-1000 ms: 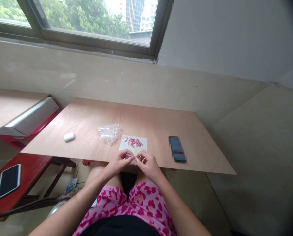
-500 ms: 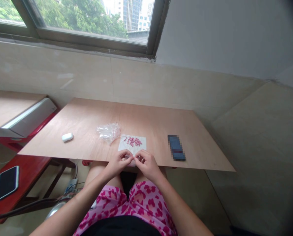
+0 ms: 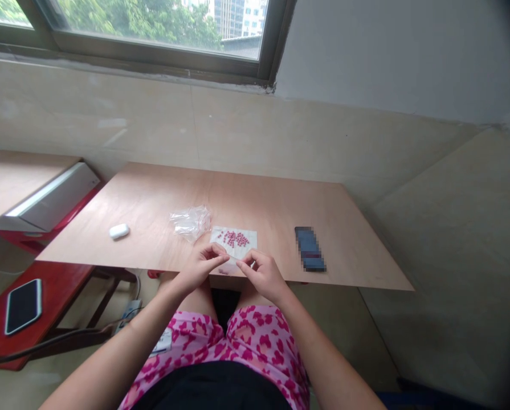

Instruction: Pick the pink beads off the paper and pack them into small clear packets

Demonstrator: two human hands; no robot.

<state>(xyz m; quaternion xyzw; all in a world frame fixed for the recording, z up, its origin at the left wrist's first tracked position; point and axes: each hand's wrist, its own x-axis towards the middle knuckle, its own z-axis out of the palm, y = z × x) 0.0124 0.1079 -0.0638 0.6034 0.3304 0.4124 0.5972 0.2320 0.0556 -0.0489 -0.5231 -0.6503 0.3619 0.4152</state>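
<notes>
My left hand [image 3: 201, 267] and my right hand [image 3: 261, 276] are at the near edge of a plywood board [image 3: 280, 216], their fingertips pinching a thin pale strand [image 3: 240, 260] between them. Just beyond them lies a white sheet [image 3: 253, 236] with a cluster of small pink beads [image 3: 234, 239] on it. My left hand is nearest the sheet's near corner. A small pinkish bit [image 3: 225, 271] shows below the strand, too small to identify.
A crumpled clear plastic bag [image 3: 190, 223], a white oval case [image 3: 119, 230] and a blurred phone [image 3: 309, 249] lie on the board. To the left stand a red bench [image 3: 53, 285] with a black phone [image 3: 23, 306] and a power strip [image 3: 130, 310] on the floor.
My hands have drawn slightly apart, showing the pale strand between them. The board and everything on it sit a little higher in the view.
</notes>
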